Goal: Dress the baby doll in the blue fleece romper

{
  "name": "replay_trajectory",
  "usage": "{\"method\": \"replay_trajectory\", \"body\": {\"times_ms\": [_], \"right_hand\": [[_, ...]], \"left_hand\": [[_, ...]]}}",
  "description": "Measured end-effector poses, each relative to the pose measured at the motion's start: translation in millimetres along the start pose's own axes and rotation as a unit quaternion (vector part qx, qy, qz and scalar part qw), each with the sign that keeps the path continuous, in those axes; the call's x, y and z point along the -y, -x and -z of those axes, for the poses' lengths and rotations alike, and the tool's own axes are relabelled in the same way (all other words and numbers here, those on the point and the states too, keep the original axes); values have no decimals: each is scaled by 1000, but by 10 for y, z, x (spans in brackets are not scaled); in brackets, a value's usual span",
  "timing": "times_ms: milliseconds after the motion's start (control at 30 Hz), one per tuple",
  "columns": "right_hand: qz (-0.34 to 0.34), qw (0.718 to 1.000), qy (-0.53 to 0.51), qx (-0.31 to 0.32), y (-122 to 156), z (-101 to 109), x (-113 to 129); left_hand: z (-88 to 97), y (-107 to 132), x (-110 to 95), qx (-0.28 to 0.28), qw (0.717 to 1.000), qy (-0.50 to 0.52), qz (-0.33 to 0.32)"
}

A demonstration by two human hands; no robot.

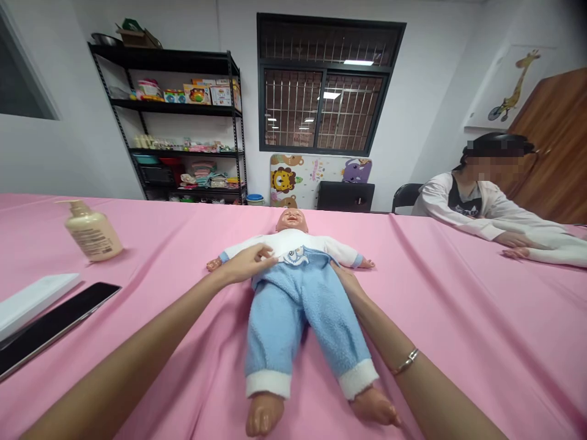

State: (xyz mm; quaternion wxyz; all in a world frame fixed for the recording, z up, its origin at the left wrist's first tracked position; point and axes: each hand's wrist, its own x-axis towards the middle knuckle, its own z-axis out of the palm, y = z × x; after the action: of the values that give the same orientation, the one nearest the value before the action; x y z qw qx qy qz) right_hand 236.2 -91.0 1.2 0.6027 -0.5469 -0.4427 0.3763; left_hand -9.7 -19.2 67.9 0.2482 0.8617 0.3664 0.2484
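Your left fingers point(263, 252) lie spread on the chest of a baby doll point(288, 305), right fingers point(342, 274) hidden at its waist; face up mid-way along the pink tablecloth point(458, 342), its head points away from you.

Open pink tablecloth point(463, 342) right of the baby doll point(293, 305), pump bottle point(94, 232) and phone point(55, 327) blocking the left

Light-blue fleece trousers point(293, 311) with white cuffs point(268, 385), white top point(275, 241) with blue cartoon patch point(296, 255), pink tablecloth point(458, 342), cream bottle point(94, 233) at ten o'clock, multicoloured animal-print mat point(318, 180) at twelve o'clock
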Motion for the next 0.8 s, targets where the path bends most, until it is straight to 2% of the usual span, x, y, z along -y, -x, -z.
{"method": "replay_trajectory", "body": {"times_ms": [67, 100, 167, 233, 333, 400, 433, 500, 567, 633, 700, 800], "right_hand": [[-15, 1000, -18, 4, -13, 28, 4], [-17, 1000, -23, 12, 0, 28, 18], [-8, 999, -26, 37, 64, -1, 62], [-14, 997, -31, 69, 158, -58, 104], [-48, 990, -47, 123, 291, -144, 141], [-65, 981, -54, 175, 345, -161, 173], [-69, 975, -51, 206, 360, -151, 200], [-69, 964, -23, 254, 366, -91, 277], [-48, 960, 26, 276, 344, 10, 361], [-36, 955, 40, 292, 302, 133, 409], [-52, 951, -5, 306, 257, 247, 401], [-75, 950, -107, 283, 214, 341, 338]], "left_hand": [[14, 100, 122, 69, 996, 55, 30], [-2, 144, 165, 86, 992, 83, 36], [-76, 205, 211, 83, 984, 154, 40], [-182, 228, 203, 34, 977, 208, 33], [-322, 226, 111, -95, 969, 228, -2], [-355, 230, 32, -131, 962, 237, -21], [-348, 238, -1, -121, 963, 241, -27], [-295, 264, -46, -61, 970, 231, -37], [-214, 290, -58, 2, 981, 193, -38], [-141, 305, -49, 21, 981, 191, -9], [-96, 307, -41, -7, 960, 277, 46], [-78, 301, -62, -52, 881, 460, 94]]}}
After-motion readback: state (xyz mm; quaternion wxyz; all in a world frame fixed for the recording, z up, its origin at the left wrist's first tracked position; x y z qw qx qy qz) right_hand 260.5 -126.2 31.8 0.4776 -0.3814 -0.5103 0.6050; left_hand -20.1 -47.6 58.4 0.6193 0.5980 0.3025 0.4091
